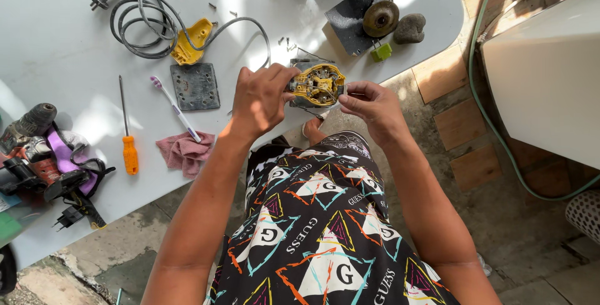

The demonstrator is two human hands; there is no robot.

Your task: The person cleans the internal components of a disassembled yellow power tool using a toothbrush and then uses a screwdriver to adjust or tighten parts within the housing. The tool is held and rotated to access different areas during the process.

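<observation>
Hands at the near edge of the white worktop (56, 42), both on one piece: a yellow tool housing (317, 84), opened up, with metal parts showing inside. The left hand (262, 100) has its grip clamped on the housing's left side, fingers wrapped over the top. The right hand (374, 106) pinches in from the right, fingertips together at the housing's edge; what sits between them is too small to make out. The housing is held just over the worktop's edge, above the person's patterned shorts.

Around it, plenty. Just left lies a dark square base plate (195, 86), and beyond that a yellow cover (190, 41) tangled in a coiled grey power cord (140, 24). A toothbrush (176, 109) points down to a pink rag (185, 150), with an orange-handled screwdriver (127, 137) beside them. Far left, a red power tool (37, 164). Behind the housing, a dark sheet (350, 20) carries a round brown disc (381, 18), a stone (410, 28) next to it and a small green block (380, 51). Loose screws are scattered between.
</observation>
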